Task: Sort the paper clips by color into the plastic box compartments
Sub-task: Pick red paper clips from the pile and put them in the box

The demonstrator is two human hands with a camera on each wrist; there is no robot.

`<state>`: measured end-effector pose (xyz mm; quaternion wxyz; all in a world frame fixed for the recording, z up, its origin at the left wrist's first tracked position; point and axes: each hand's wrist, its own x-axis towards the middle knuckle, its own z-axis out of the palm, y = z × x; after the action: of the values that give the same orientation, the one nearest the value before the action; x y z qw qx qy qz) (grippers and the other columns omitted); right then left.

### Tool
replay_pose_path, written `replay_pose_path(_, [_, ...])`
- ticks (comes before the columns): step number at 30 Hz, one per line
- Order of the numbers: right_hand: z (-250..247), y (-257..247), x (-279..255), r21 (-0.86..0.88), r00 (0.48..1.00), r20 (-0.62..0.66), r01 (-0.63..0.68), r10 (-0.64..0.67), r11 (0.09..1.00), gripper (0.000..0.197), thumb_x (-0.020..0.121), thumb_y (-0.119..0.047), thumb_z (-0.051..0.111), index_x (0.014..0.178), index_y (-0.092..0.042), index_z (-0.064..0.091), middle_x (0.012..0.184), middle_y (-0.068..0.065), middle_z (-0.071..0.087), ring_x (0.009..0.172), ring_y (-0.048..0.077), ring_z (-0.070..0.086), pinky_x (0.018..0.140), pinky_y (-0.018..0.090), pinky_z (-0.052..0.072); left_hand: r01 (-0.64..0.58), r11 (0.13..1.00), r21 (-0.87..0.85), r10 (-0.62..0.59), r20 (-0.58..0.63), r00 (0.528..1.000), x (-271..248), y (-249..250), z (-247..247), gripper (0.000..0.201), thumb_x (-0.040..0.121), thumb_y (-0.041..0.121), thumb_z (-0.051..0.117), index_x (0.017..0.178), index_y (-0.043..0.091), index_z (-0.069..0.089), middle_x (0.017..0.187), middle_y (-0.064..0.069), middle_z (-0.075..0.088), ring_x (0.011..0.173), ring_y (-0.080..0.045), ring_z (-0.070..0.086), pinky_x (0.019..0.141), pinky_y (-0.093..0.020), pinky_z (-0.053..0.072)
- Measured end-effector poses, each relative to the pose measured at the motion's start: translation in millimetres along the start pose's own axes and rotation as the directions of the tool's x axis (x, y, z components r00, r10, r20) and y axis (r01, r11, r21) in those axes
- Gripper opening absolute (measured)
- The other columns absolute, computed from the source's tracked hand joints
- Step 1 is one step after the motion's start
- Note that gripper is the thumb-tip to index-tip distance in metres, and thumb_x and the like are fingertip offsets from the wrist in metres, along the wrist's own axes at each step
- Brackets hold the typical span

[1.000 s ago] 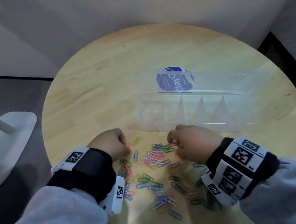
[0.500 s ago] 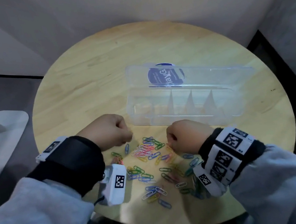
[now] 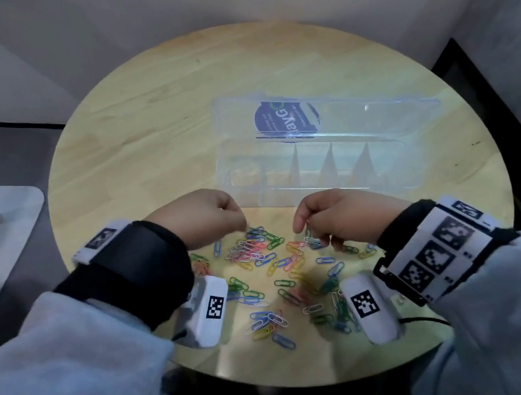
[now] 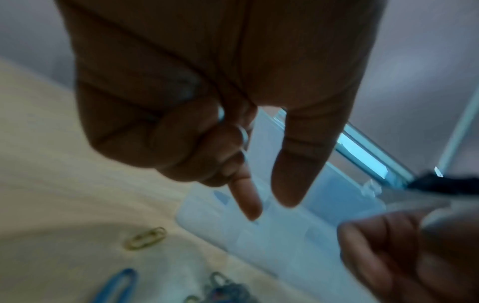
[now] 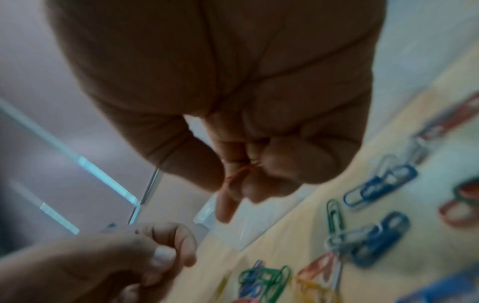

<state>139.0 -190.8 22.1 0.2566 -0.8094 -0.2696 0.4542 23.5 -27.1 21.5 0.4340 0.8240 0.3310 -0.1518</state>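
Box (image 3: 319, 168) long axis runs L–R — both hands' fingers curled, each pinching a clip.

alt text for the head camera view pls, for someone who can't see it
Two hands, left hand and right hand, hover with curled fingers over scattered colored paper clips on a round wooden table. An open clear plastic box lies just beyond them.

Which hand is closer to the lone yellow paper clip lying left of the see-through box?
Left. The left hand hovers right above the yellow paper clip; the right hand is farther off, past the plastic box corner.
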Motion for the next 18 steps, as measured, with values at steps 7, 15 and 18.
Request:
replay_pose_path(7, [8.3, -1.4, 12.7, -0.582, 0.995, -0.070, 0.015, -0.069, 0.813, 0.011, 0.081, -0.017, 0.061, 0.092, -0.017, 0.063, 0.070, -0.010, 0.046, 0.070, 0.014, 0.048, 0.052, 0.022, 0.034, -0.059, 0.909, 0.413, 0.088, -0.051, 0.995, 1.8, 9.2, 22.0, 0.013, 0.079, 0.016, 0.060, 0.084, 0.028, 0.058, 0.066, 0.012, 0.044, 0.058, -0.004, 0.042, 0.049, -0.020, 0.029])
replay_pose_path(15, [15.1, 0.4, 15.9, -0.617, 0.999, -0.009, 0.022, -0.036, 0.787, 0.016, 0.078, -0.002, 0.055, 0.082, -0.018, 0.052, 0.065, -0.006, 0.048, 0.056, 0.011, 0.043, 0.045, 0.021, 0.031, -0.042, 0.823, 0.566, 0.050, 0.001, 0.999, 4.3, 18.1, 38.3, 0.008, 0.083, 0.018, 0.060, 0.084, 0.023, 0.055, 0.076, 0.005, 0.052, 0.080, -0.018, 0.048, 0.048, -0.021, 0.027])
replay_pose_path(18, [15.5, 0.3, 14.9, -0.645, 1.000, 0.019, 0.012, 0.000, 0.764, 0.017, 0.073, -0.001, 0.055, 0.079, -0.017, 0.052, 0.076, -0.001, 0.052, 0.065, 0.016, 0.047, 0.045, 0.021, 0.030, -0.028, 0.809, 0.587, 0.034, 0.000, 0.999, 4.6, 16.4, 38.9, 0.010, 0.084, 0.019, 0.059, 0.094, 0.017, 0.062, 0.095, -0.004, 0.062, 0.086, -0.021, 0.053, 0.059, -0.024, 0.033])
